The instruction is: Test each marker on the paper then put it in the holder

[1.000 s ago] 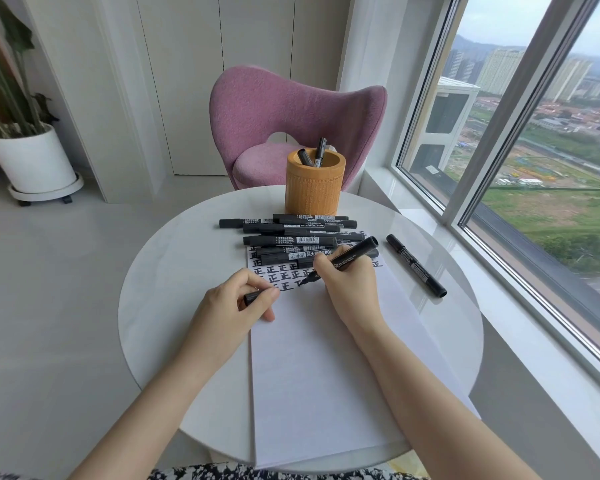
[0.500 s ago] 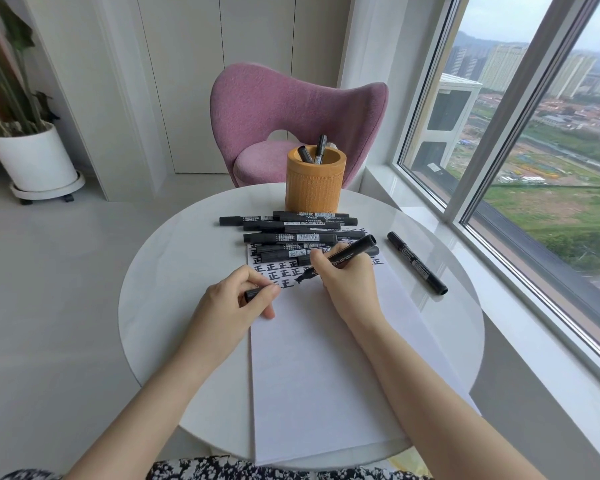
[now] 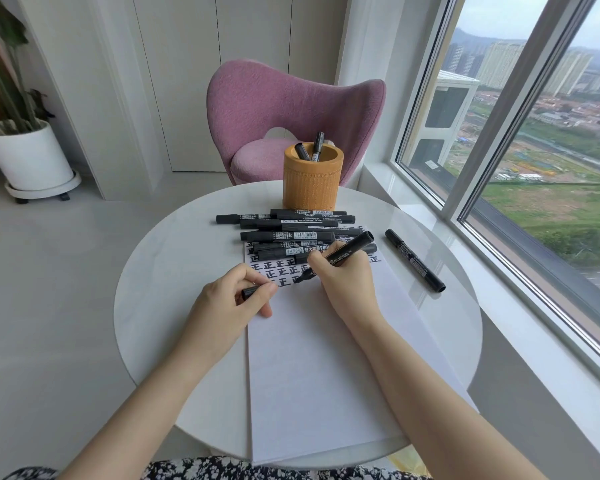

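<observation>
A bright corner room with pale cabinets holds a round white desk (image 3: pixel 160 271) set beside a tall window (image 3: pixel 534 150) that looks out over a city and green fields. A pink chair (image 3: pixel 291 102) stands behind the desk, and a white plant pot (image 3: pixel 28 157) sits on the floor at the far left.

A sheet of paper (image 3: pixel 319 375) lies on the desk in front of the person, its near edge at the desk's rim. Its far end carries rows of bold black written characters (image 3: pixel 278 273).

The right hand (image 3: pixel 347 285) grips a black marker (image 3: pixel 347 251) in a writing hold, tip down on the paper at the lower row of characters, the barrel tilted up and away to the right. The left hand (image 3: pixel 232 303) rests on the left edge of the paper, its thumb and fingers pinching a small black cap (image 3: pixel 252 292).

Across the far end of the paper lies a pile of black markers (image 3: pixel 291 233), most of them lying crosswise and touching one another. Just behind the pile stands a round orange holder (image 3: pixel 312 181) with two markers (image 3: pixel 317 145) upright in it. One more loose marker (image 3: pixel 414 260) lies apart on the bare desk to the right of the paper, angled toward the window.
</observation>
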A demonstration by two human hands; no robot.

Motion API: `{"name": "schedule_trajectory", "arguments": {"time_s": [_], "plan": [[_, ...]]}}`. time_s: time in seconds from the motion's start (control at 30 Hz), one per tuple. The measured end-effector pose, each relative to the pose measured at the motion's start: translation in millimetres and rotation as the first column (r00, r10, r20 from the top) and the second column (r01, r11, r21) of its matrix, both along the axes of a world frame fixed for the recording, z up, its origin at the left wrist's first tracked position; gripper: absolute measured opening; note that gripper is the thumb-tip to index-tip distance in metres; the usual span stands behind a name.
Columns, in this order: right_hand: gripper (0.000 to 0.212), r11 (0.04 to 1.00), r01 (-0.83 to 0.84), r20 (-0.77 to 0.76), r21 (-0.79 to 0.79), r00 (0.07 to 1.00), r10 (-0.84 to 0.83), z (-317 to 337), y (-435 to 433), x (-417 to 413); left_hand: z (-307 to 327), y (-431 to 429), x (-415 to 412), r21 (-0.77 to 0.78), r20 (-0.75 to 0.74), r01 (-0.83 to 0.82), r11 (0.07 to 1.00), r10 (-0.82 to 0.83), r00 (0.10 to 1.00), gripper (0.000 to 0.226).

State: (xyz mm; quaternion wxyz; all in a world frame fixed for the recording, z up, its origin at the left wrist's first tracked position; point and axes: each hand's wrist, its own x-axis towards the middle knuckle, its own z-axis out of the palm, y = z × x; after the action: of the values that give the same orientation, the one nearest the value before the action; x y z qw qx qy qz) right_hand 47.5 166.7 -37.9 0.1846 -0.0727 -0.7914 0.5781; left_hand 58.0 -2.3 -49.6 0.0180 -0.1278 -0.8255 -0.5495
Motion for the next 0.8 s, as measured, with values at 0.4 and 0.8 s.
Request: {"name": "schedule_trajectory", "arguments": {"time_s": [0.4,0.8], "plan": [[0.029,1.000,-0.007,-0.009,0.017,1.000,0.007,-0.4,-0.5,0.4,0.4,1.0,-0.1,0.003,-0.002,0.001,1.000,-0.001,1.000,0.011],[0.026,1.000,0.030,-0.050,0.001,0.998,-0.030,-0.4,2.2,0.4,-0.3,1.0,0.5,0.002,0.005,-0.008,1.000,0.008,1.000,0.010]]}}
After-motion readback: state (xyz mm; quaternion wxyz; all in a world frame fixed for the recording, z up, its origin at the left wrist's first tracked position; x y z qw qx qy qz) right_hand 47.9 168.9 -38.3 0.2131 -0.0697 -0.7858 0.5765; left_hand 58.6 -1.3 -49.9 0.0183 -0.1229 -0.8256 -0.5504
